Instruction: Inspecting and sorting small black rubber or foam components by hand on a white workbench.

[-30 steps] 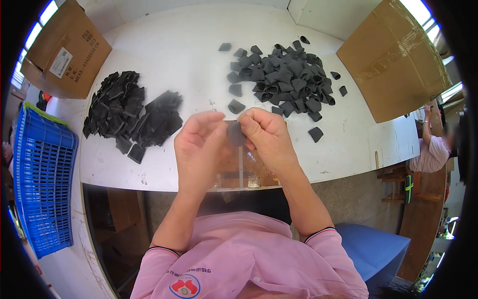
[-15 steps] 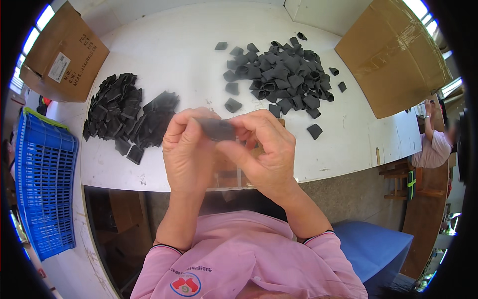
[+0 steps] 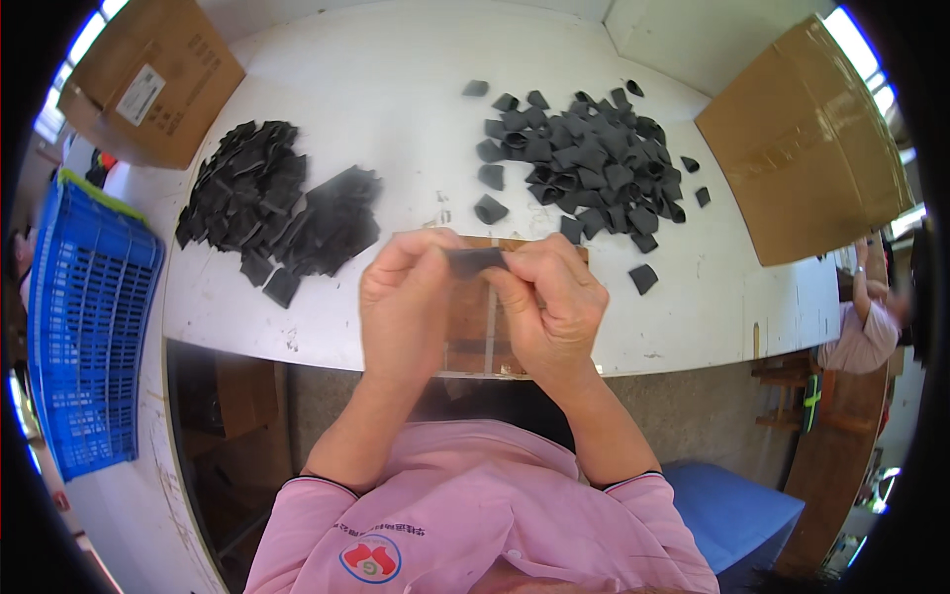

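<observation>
Between my two hands, above the near edge of the white table, is a small dark grey fabric piece [image 3: 476,260]. My left hand [image 3: 406,297] pinches its left end, and my right hand [image 3: 556,302] grips its right end with thumb and fingers. Beyond my right hand lies a loose heap of dark grey tube-like fabric pieces [image 3: 604,158], some showing open ends. Flat black fabric pieces [image 3: 247,188] are piled beyond my left hand, with a second stack [image 3: 332,223] beside them. Under my hands a brown board [image 3: 467,332] lies at the table edge.
Cardboard boxes stand at the far left [image 3: 158,79] and far right [image 3: 807,148] of the white table [image 3: 416,99]. A blue plastic crate [image 3: 94,327] is at the left. Another person [image 3: 863,332] sits at the right, and a blue sheet-like thing [image 3: 737,520] is at my lower right.
The fabric piece has turned to show a narrower side, and my fingers have closed in on its ends. The view has shifted, so the table's things sit further right.
</observation>
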A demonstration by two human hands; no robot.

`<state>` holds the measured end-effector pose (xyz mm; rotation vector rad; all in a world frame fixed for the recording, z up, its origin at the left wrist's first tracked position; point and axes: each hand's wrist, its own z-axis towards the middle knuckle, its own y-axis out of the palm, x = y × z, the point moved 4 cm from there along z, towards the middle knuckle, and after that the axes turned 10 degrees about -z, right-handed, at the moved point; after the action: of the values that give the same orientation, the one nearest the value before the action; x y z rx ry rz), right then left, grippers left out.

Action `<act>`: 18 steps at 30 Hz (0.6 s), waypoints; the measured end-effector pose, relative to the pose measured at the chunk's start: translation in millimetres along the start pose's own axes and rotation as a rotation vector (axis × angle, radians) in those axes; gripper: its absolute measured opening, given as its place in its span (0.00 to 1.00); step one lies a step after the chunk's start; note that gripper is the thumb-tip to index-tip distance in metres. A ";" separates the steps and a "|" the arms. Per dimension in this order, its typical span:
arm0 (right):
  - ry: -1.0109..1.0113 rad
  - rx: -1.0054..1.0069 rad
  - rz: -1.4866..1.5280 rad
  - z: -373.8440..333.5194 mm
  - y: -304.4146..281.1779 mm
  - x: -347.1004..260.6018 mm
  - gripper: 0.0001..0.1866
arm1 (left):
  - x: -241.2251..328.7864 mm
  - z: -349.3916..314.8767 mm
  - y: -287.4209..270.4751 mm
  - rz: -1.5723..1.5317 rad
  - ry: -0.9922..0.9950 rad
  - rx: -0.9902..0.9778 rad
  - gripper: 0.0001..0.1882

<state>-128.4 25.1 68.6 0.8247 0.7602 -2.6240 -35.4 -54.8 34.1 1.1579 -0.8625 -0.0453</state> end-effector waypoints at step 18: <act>0.909 -0.193 0.473 -59.8 -4.0 61.4 0.09 | 6.5 94.5 -124.4 2.316 0.379 0.120 0.10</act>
<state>-152.3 55.2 -8.2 1.8849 0.8479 -1.6625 -40.8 -185.8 -51.1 -0.3015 -1.3609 2.0067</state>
